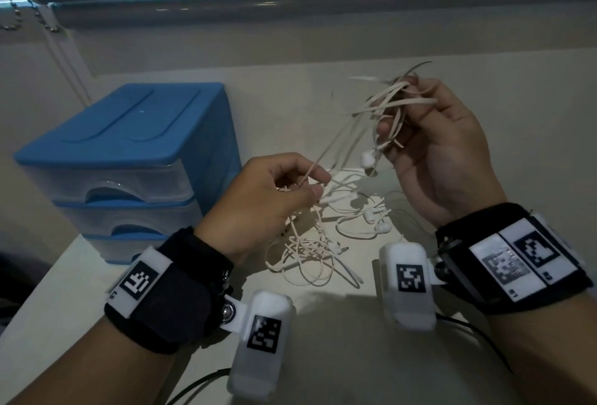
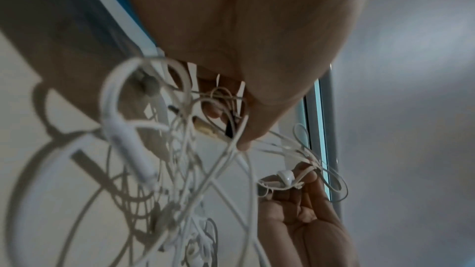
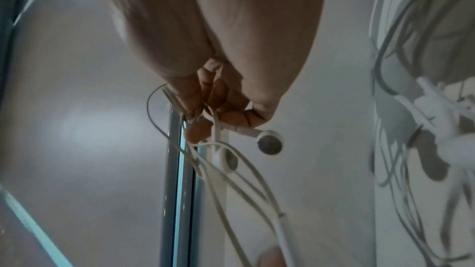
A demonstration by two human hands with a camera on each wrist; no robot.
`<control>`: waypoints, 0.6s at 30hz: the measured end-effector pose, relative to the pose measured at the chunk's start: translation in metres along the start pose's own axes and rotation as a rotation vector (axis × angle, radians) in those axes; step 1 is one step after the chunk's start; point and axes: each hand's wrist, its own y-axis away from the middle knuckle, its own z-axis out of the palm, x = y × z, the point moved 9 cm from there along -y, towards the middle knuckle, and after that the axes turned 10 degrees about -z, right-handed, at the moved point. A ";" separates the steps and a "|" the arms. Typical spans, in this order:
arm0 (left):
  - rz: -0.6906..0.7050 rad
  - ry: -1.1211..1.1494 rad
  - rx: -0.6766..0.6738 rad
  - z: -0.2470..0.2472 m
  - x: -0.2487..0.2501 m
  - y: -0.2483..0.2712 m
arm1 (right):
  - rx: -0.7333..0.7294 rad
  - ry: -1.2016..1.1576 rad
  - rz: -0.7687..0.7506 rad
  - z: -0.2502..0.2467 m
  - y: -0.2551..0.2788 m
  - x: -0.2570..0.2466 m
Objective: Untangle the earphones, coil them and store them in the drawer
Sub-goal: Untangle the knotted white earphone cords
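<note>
Right hand (image 1: pixel 442 149) raised, fingers curled round bunch of white earphones (image 1: pixel 384 113) cable. Left hand (image 1: pixel 268 201) lower, pinching strands between thumb and forefinger. Rest of tangle on tabletop (image 1: pixel 339 356) below hands. Blue drawer unit (image 1: pixel 129 152) left, drawers closed.
</note>
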 end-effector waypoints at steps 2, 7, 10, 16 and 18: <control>0.003 -0.012 0.027 -0.002 0.001 0.000 | 0.059 -0.025 -0.018 -0.008 -0.003 -0.003; 0.016 -0.058 0.131 -0.010 0.003 0.000 | 0.154 -0.045 -0.038 -0.021 -0.004 -0.006; 0.016 -0.033 0.162 -0.013 0.000 -0.002 | 0.187 -0.059 -0.045 -0.024 -0.004 -0.006; 0.042 -0.006 0.185 -0.018 0.002 -0.002 | 0.211 -0.067 -0.046 -0.027 -0.005 -0.006; 0.038 0.054 0.147 -0.015 0.002 -0.003 | 0.226 -0.065 -0.044 -0.029 -0.005 -0.007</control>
